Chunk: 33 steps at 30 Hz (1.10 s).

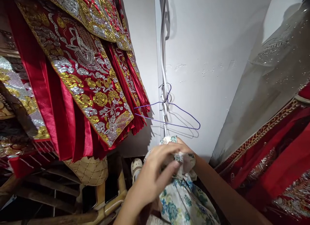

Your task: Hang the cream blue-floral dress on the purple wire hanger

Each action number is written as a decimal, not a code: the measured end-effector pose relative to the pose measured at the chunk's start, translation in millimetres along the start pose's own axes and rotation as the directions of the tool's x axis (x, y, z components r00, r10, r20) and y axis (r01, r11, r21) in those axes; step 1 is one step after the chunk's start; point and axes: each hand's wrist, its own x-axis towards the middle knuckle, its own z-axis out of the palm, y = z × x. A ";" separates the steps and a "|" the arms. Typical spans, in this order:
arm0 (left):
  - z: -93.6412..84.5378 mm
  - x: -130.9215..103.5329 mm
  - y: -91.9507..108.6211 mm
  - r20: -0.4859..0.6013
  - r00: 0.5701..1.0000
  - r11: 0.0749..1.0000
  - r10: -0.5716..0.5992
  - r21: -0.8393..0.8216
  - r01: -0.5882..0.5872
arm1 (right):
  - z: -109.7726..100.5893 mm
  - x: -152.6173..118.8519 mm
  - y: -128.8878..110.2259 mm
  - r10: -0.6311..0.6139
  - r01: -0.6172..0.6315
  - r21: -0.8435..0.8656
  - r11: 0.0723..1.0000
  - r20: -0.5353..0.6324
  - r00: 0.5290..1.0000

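Note:
A white garment with blue-green flowers (180, 202) hangs from my hands at the lower middle, its ruffled upper part bunched up. My left hand (155, 170) is closed around the bunched cloth, with fingers over the top and the thumb on the near side; it is slightly blurred. Behind it, my right hand (182, 147) grips the cloth from the right, its fingers partly hidden by my left hand and the ruffle. Just above both hands, a thin purple hanger (185, 111) hangs bare against the wall, touching neither hand.
A white strap-like hanging strip (162, 57) runs down the wall corner. Red embroidered clothing (97, 89) hangs at left above a bamboo-like chair (111, 209). A pale clog (137, 165) lies below. Red beaded clothing (266, 154) and sheer fabric (273, 66) hang at right.

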 end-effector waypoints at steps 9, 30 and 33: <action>-17.5 13.2 -70.9 0.363 0.907 0.960 -0.216 -0.089 0.264 | -3.9 -22.3 -31.4 0.531 -0.569 -0.085 0.818 0.492 0.690; -95.5 6.5 -108.1 -0.103 0.948 0.913 -0.301 0.254 0.318 | -75.1 85.4 10.3 -0.169 0.107 -0.382 0.918 -0.131 0.977; -99.5 3.2 -118.2 -0.224 0.894 0.818 -0.388 0.362 0.446 | -67.4 94.7 21.3 -0.175 0.096 -0.378 0.921 -0.183 0.967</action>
